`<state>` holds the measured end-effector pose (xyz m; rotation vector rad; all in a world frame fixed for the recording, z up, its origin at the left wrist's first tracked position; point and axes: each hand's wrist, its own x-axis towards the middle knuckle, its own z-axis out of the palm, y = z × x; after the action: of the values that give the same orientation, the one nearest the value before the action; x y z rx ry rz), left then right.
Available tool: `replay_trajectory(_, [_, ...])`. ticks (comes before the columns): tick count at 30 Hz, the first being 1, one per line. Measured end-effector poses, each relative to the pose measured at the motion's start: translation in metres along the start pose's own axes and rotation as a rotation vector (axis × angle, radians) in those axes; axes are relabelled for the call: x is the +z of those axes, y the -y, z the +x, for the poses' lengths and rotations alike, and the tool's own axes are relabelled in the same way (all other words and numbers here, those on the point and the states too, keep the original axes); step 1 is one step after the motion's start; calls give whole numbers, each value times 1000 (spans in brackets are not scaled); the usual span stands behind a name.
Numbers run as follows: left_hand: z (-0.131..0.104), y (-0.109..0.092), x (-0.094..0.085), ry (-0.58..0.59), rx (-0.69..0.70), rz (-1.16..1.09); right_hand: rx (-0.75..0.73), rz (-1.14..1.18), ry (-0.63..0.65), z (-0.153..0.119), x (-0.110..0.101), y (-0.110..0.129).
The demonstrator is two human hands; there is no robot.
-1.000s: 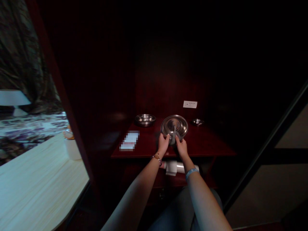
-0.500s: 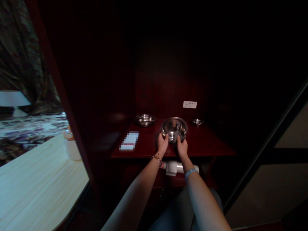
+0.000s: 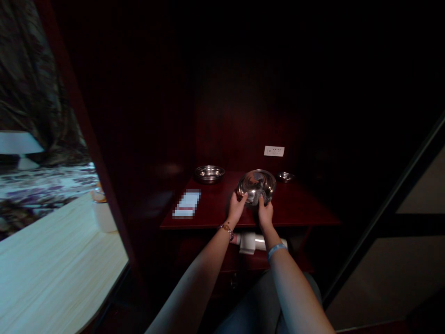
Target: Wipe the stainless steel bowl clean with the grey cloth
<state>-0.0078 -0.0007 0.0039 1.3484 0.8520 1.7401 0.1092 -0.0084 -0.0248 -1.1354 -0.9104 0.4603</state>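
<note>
A shiny metal bowl (image 3: 257, 180) is held above the dark red shelf (image 3: 215, 211), its inside facing me. My left hand (image 3: 238, 205) grips its near left rim, thumb over the edge. On the near right side my right hand (image 3: 265, 211) holds the rim with the thumb inside, against a grey cloth (image 3: 259, 198). Further back on the left sits a wider metal dish (image 3: 209, 173), and a small metal bowl (image 3: 285, 176) rests at the back right.
A blurred white rectangle (image 3: 187, 204) lies at the shelf's left. White cylindrical items (image 3: 259, 242) are on the lower shelf. A socket plate (image 3: 274, 151) is on the back wall. Beyond the left panel, a pale table (image 3: 52, 260) bears a white container (image 3: 105, 215).
Both hands have moved slightly to the right with the metal bowl, and the bowl is turned a little and tilted. The other dishes have stayed in place.
</note>
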Motion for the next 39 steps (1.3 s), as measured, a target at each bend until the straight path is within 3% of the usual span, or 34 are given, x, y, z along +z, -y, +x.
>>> replay_trajectory(4, [-2, -1, 2, 97, 3, 13, -8, 4, 14, 2, 0, -3])
replay_trajectory(8, [-1, 5, 0, 123, 37, 44, 9, -5, 22, 2, 0, -1])
replay_trajectory(20, [3, 14, -2, 67, 46, 68, 35, 7, 105, 2, 2, -2])
replay_trajectory(34, [4, 12, -1, 85, 97, 67, -47, 34, -11, 0, 2, -2])
replay_trajectory(39, [5, 12, -5, -25, 61, 54, -74, 29, 6, -1, 3, -1])
